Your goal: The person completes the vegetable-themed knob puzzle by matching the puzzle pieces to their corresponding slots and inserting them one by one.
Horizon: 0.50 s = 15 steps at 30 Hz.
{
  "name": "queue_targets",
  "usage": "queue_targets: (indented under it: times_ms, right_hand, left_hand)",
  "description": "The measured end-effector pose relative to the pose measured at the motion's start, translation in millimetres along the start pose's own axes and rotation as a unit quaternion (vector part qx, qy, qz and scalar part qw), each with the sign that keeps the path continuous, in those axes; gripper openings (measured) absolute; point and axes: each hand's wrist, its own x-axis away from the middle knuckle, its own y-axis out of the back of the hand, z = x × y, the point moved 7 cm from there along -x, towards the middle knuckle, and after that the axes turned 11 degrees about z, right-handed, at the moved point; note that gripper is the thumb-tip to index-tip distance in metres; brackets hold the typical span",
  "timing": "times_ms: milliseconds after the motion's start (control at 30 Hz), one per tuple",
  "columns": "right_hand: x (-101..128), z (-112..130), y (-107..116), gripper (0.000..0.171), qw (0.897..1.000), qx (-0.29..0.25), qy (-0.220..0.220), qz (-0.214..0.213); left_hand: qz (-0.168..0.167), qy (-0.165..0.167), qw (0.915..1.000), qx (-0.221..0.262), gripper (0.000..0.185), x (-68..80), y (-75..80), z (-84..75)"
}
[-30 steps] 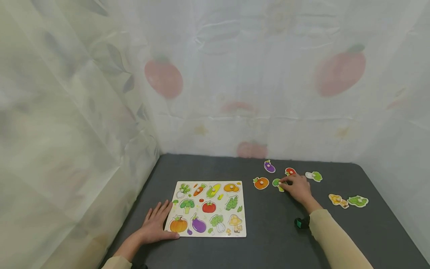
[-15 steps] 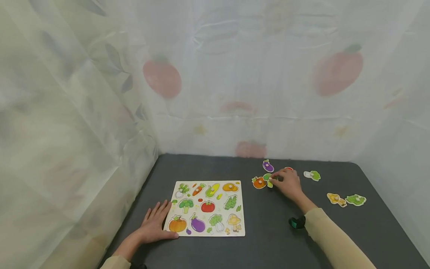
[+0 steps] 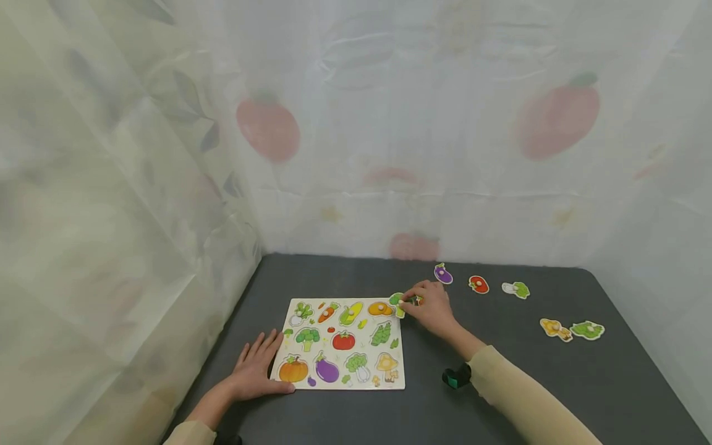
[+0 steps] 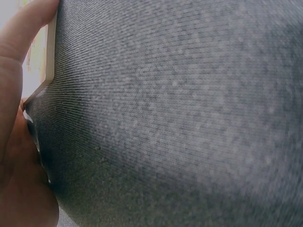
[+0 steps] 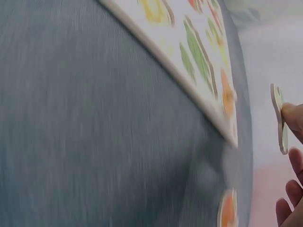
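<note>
My right hand (image 3: 431,307) pinches a broccoli puzzle piece (image 3: 396,301) over the board's top right corner. In the right wrist view the thin piece (image 5: 276,101) shows edge-on between thumb and fingers, raised above the table. The vegetable puzzle board (image 3: 400,383) lies flat, with carrot, corn, tomato, eggplant and other pictures. My left hand (image 3: 254,369) rests with spread fingers along the board's left edge, its thumb at the lower left corner. In the left wrist view the thumb (image 4: 23,28) lies against the board's side (image 4: 50,56). A pumpkin piece (image 3: 419,301) is mostly hidden behind the right hand.
Toward the back right lie loose pieces: an eggplant (image 3: 443,274), a tomato (image 3: 479,285) and a bok choy (image 3: 516,290). Further right, a mushroom piece (image 3: 555,329) touches a green leafy piece (image 3: 587,330). Patterned curtains (image 3: 345,154) border the dark table (image 3: 445,414).
My right hand has carried the broccoli piece leftward, from beside the tomato piece, past the pumpkin piece, to the board's upper right corner. The left hand stays in place on the board.
</note>
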Motion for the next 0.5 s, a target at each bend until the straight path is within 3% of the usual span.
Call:
queue_targets:
  times_ms: [500]
  right_hand:
    - [-14,72,-75,0.008,0.999,-0.015,0.023,0.042]
  left_hand:
    - [0.003,-0.006,1.0000,0.002,0.129,0.5,-0.5,-1.9]
